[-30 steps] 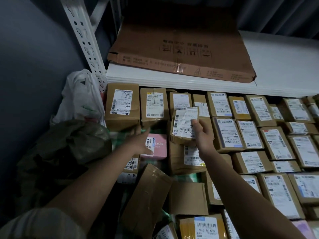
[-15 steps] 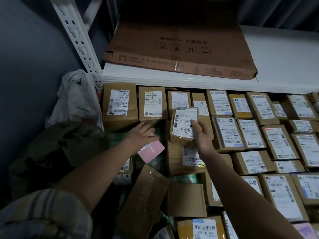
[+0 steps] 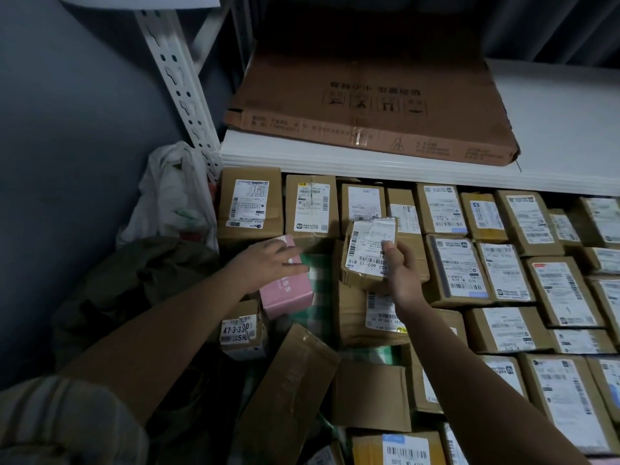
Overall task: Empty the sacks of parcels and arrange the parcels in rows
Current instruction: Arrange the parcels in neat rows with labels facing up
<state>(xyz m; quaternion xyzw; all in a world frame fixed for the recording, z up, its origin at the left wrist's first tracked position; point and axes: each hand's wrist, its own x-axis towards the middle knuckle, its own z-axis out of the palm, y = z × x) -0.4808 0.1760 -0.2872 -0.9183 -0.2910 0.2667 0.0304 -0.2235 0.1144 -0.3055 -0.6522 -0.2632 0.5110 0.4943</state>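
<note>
- Left hand (image 3: 268, 263) grips small pink cardboard box (image 3: 288, 290), tilted, likely bound for the gap below the back row.
- Right hand (image 3: 401, 266) pinches crumpled brown labelled parcel (image 3: 367, 253), label up, probably for reading.
- Brown labelled parcels (image 3: 503, 270) sit in rows beneath white shelf (image 3: 402, 169).

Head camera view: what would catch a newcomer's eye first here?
Rows of brown labelled parcels fill the floor on the right, under a white shelf. In the middle, the right hand holds up a crumpled parcel, while the left hand grips a pink box beside a dark sack.
</note>
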